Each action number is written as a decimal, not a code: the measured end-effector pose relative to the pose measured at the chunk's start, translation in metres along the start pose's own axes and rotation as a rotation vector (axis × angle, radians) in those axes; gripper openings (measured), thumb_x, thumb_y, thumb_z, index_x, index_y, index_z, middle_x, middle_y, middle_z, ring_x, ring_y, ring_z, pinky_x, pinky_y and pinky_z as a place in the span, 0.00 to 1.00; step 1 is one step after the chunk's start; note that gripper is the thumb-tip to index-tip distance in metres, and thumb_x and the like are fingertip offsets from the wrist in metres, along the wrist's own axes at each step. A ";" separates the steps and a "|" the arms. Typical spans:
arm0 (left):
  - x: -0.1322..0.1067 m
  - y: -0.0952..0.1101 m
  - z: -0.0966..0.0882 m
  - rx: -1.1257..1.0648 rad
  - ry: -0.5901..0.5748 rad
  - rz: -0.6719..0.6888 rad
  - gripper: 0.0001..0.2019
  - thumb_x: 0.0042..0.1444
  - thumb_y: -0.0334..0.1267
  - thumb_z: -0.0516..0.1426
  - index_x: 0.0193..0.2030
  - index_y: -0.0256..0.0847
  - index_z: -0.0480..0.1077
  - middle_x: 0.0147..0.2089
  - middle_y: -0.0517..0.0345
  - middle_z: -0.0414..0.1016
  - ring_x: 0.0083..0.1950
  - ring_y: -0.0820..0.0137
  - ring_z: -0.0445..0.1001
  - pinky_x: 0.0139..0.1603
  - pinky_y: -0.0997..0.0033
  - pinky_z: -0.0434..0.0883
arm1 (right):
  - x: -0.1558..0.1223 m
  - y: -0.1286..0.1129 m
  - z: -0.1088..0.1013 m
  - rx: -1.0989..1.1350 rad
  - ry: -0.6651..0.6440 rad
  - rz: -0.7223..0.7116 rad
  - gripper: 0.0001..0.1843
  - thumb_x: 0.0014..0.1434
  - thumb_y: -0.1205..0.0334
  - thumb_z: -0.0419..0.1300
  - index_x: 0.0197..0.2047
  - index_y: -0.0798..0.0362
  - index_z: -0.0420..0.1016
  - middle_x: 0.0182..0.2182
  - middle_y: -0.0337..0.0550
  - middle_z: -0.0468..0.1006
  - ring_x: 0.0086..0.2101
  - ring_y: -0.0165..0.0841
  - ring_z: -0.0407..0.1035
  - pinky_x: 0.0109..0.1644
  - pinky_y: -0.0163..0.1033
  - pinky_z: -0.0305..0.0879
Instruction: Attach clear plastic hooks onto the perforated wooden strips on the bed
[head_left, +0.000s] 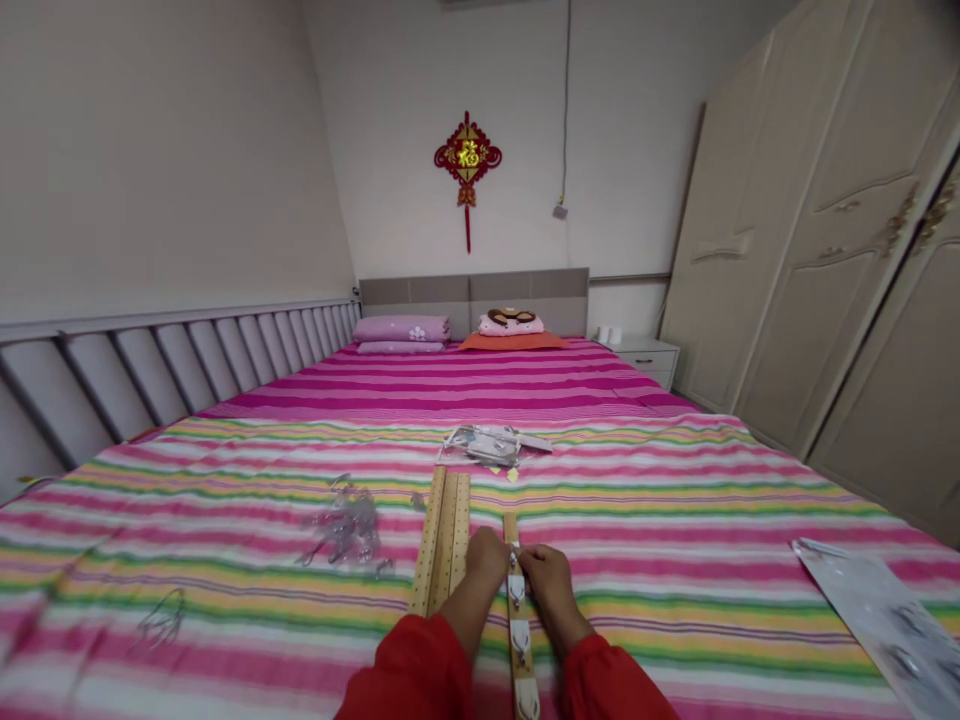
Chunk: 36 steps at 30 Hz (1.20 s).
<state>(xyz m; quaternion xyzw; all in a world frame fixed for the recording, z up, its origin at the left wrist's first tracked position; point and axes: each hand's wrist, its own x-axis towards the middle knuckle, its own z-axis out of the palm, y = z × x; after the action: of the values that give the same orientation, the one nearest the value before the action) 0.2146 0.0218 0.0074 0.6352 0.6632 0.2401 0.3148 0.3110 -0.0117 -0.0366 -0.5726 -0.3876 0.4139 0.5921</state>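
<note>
A narrow wooden strip [511, 525] lies lengthwise on the striped sheet in front of me. Along it sits a row of several small white cards [519, 635], each with a silvery looped piece on it. At the strip's upper part, my left hand [487, 555] is closed against its left edge, the fingertips mostly hidden. My right hand [551, 580] pinches from the right side at the topmost white piece. What is between those fingers is too small to make out. Left of my hands lie wooden boards [442, 535] with rows of small holes, partly behind my left forearm.
Crumpled clear plastic bags [349, 525] lie to the left, with a thin loop of clear material [161, 618] nearer me. Beyond the boards is a clear packet [487, 443] with pale contents. A flat plastic package [885, 615] rests at the right. Pillows [401, 330] lie by the headboard.
</note>
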 end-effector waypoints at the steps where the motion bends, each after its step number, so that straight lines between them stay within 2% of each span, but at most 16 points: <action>1: -0.006 -0.001 0.000 0.017 0.011 -0.037 0.04 0.46 0.30 0.58 0.27 0.32 0.74 0.35 0.31 0.78 0.38 0.52 0.77 0.34 0.63 0.67 | -0.006 0.001 -0.002 -0.003 -0.006 0.005 0.17 0.39 0.51 0.64 0.11 0.53 0.71 0.07 0.35 0.64 0.12 0.28 0.57 0.14 0.33 0.49; 5: -0.034 -0.004 0.003 0.051 0.033 -0.119 0.07 0.47 0.30 0.58 0.32 0.29 0.76 0.39 0.33 0.79 0.41 0.55 0.77 0.36 0.67 0.66 | -0.028 0.002 -0.010 -0.005 -0.018 0.028 0.16 0.37 0.51 0.64 0.11 0.54 0.70 0.08 0.36 0.66 0.13 0.27 0.58 0.15 0.33 0.49; 7: -0.046 -0.004 0.003 0.031 0.031 -0.105 0.08 0.48 0.30 0.57 0.33 0.30 0.76 0.38 0.39 0.79 0.40 0.61 0.77 0.35 0.70 0.65 | -0.036 0.000 -0.013 0.002 -0.019 0.040 0.16 0.37 0.51 0.64 0.11 0.53 0.70 0.09 0.35 0.67 0.13 0.27 0.57 0.15 0.33 0.48; 10: -0.060 -0.003 -0.003 -0.023 -0.008 -0.041 0.09 0.51 0.33 0.55 0.28 0.33 0.76 0.31 0.49 0.79 0.35 0.67 0.75 0.33 0.74 0.65 | -0.043 -0.005 -0.015 0.018 -0.022 0.059 0.15 0.38 0.50 0.63 0.14 0.53 0.71 0.07 0.34 0.64 0.11 0.26 0.54 0.14 0.33 0.48; 13: -0.068 -0.010 -0.026 -0.086 -0.036 0.044 0.12 0.53 0.37 0.53 0.27 0.36 0.76 0.28 0.56 0.78 0.32 0.69 0.74 0.32 0.75 0.65 | -0.048 -0.009 -0.016 0.034 -0.031 0.080 0.17 0.39 0.48 0.64 0.15 0.53 0.70 0.06 0.31 0.60 0.10 0.25 0.52 0.13 0.33 0.45; 15: -0.069 -0.025 -0.053 -0.142 0.019 0.095 0.13 0.54 0.38 0.51 0.33 0.39 0.76 0.34 0.58 0.79 0.35 0.70 0.74 0.36 0.74 0.67 | -0.051 -0.012 -0.017 0.048 -0.038 0.096 0.19 0.41 0.46 0.63 0.15 0.52 0.68 0.05 0.30 0.59 0.10 0.25 0.50 0.13 0.32 0.43; 17: -0.066 -0.048 -0.084 -0.266 0.201 0.178 0.12 0.52 0.37 0.52 0.36 0.39 0.76 0.36 0.56 0.79 0.37 0.69 0.74 0.39 0.72 0.68 | -0.053 -0.014 -0.018 0.072 -0.048 0.115 0.21 0.43 0.43 0.63 0.15 0.51 0.65 0.05 0.29 0.58 0.09 0.24 0.49 0.13 0.31 0.42; 18: -0.063 -0.061 -0.098 -0.251 0.274 0.187 0.11 0.51 0.36 0.52 0.34 0.38 0.76 0.35 0.56 0.78 0.37 0.68 0.74 0.40 0.71 0.68 | -0.054 -0.015 -0.018 0.088 -0.051 0.126 0.23 0.44 0.42 0.62 0.15 0.51 0.63 0.04 0.29 0.57 0.09 0.23 0.48 0.13 0.31 0.41; 21: -0.055 -0.098 -0.131 -0.040 0.395 0.170 0.10 0.49 0.32 0.53 0.35 0.36 0.75 0.32 0.55 0.75 0.35 0.67 0.72 0.40 0.69 0.68 | -0.056 -0.017 -0.018 0.130 -0.052 0.147 0.26 0.46 0.39 0.61 0.14 0.50 0.61 0.04 0.29 0.57 0.08 0.22 0.46 0.13 0.31 0.39; 24: -0.052 -0.121 -0.141 0.206 0.400 0.183 0.10 0.49 0.30 0.55 0.38 0.36 0.75 0.36 0.52 0.74 0.40 0.66 0.71 0.45 0.69 0.66 | -0.055 -0.016 -0.018 0.152 -0.044 0.148 0.27 0.47 0.38 0.61 0.14 0.51 0.62 0.04 0.30 0.57 0.08 0.22 0.47 0.13 0.30 0.39; 28: -0.054 -0.128 -0.138 0.356 0.377 0.171 0.07 0.52 0.31 0.54 0.31 0.36 0.74 0.36 0.51 0.71 0.40 0.66 0.70 0.45 0.69 0.64 | -0.053 -0.010 -0.018 0.183 -0.052 0.134 0.27 0.45 0.37 0.62 0.14 0.52 0.63 0.04 0.30 0.58 0.08 0.22 0.48 0.14 0.30 0.39; 30: -0.055 -0.126 -0.140 0.309 0.397 0.169 0.07 0.51 0.30 0.54 0.25 0.37 0.72 0.33 0.53 0.69 0.37 0.67 0.69 0.42 0.70 0.64 | -0.053 -0.009 -0.019 0.194 -0.056 0.130 0.27 0.45 0.37 0.62 0.14 0.52 0.63 0.04 0.30 0.58 0.08 0.22 0.48 0.14 0.30 0.39; 34: -0.058 -0.121 -0.150 -0.083 0.389 0.090 0.11 0.46 0.33 0.58 0.16 0.40 0.65 0.20 0.62 0.63 0.29 0.70 0.65 0.33 0.72 0.62 | -0.055 -0.012 -0.020 0.203 -0.052 0.134 0.27 0.45 0.38 0.61 0.15 0.52 0.64 0.04 0.30 0.58 0.09 0.21 0.47 0.14 0.30 0.39; 36: -0.063 -0.116 -0.155 -0.263 0.362 0.027 0.12 0.45 0.36 0.60 0.15 0.40 0.64 0.17 0.64 0.63 0.26 0.71 0.65 0.30 0.74 0.62 | -0.056 -0.014 -0.021 0.205 -0.049 0.134 0.26 0.45 0.39 0.62 0.15 0.53 0.64 0.04 0.30 0.58 0.09 0.21 0.47 0.14 0.29 0.39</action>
<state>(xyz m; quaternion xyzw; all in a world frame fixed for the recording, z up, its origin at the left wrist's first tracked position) 0.0219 -0.0372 0.0380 0.5440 0.6633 0.4387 0.2677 0.3109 -0.0714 -0.0223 -0.5234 -0.3185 0.5041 0.6086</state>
